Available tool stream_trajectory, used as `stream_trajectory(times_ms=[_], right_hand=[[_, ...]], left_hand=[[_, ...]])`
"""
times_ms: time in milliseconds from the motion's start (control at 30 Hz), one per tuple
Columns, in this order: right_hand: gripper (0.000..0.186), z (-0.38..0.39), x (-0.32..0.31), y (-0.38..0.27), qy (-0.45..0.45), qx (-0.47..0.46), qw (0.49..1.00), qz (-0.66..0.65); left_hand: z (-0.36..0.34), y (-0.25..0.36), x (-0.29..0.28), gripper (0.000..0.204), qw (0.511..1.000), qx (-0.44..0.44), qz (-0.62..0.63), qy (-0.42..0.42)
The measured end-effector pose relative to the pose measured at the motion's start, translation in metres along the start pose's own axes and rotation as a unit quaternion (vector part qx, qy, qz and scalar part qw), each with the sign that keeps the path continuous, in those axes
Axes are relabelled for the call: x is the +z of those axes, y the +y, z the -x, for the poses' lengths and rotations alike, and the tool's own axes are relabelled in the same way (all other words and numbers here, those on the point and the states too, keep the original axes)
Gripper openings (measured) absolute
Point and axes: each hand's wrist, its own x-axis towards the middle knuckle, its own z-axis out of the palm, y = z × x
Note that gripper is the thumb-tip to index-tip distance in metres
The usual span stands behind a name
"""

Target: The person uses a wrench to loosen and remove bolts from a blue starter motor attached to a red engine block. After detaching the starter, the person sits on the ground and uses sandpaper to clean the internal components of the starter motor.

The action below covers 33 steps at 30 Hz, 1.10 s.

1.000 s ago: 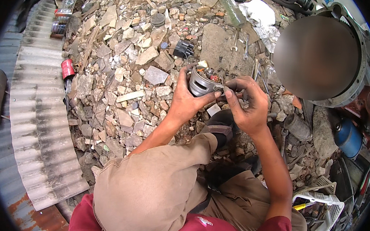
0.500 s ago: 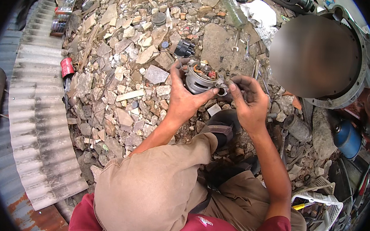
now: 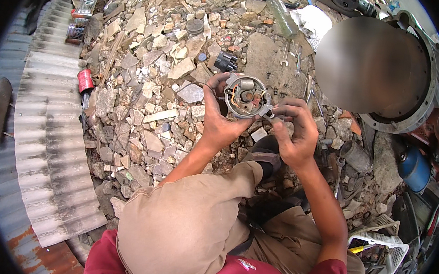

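Now the bare left hand (image 3: 221, 129) holds a round grey metal cup (image 3: 230, 109) with thin orange wire (image 3: 234, 98) inside, open side up, above the stony ground (image 3: 142, 97), while the bare right hand (image 3: 296, 134) pinches a small grey metal bit (image 3: 269, 111) at the cup's right edge.

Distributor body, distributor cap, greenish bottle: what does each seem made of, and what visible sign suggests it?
Distributor body: probably cast metal, dull grey with soft highlights.
Distributor cap: likely plastic, black with moulded towers.
Greenish bottle: see-through, so plastic or glass, unclear which.
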Motion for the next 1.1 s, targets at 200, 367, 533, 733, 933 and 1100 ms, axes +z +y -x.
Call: stream_trajectory(times_ms=[200, 367, 533, 733, 933, 1100], right_hand=[[0.019, -0.008, -0.002, -0.008, 0.052, 0.027, 0.998, 0.030], [0.024, -0.016, 0.000, -0.029, 0.004, 0.145, 0.981, 0.131], [0.026, -0.016, 0.001, -0.033, -0.004, 0.179, 0.972, 0.150], [0.024, -0.016, -0.001, -0.034, -0.016, 0.254, 0.964, 0.080], [0.024, -0.027, -0.037, 0.001, 0.032, 0.317, 0.941, -0.112], [0.025, -0.025, -0.039, 0.011, 0.045, 0.312, 0.944, -0.099]], left_hand=[[0.005, -0.009, -0.004, 0.091, 0.998, 0.042, 0.000, -0.057], [0.009, -0.014, -0.005, 0.087, 0.989, 0.066, -0.050, -0.123], [0.016, -0.019, -0.001, 0.085, 0.979, 0.094, -0.097, -0.151], [0.018, -0.021, 0.003, 0.089, 0.985, 0.071, -0.065, -0.142], [0.007, -0.012, 0.003, 0.082, 0.947, -0.210, 0.241, -0.017], [0.012, -0.047, -0.021, 0.077, 0.869, -0.273, 0.412, -0.020]])
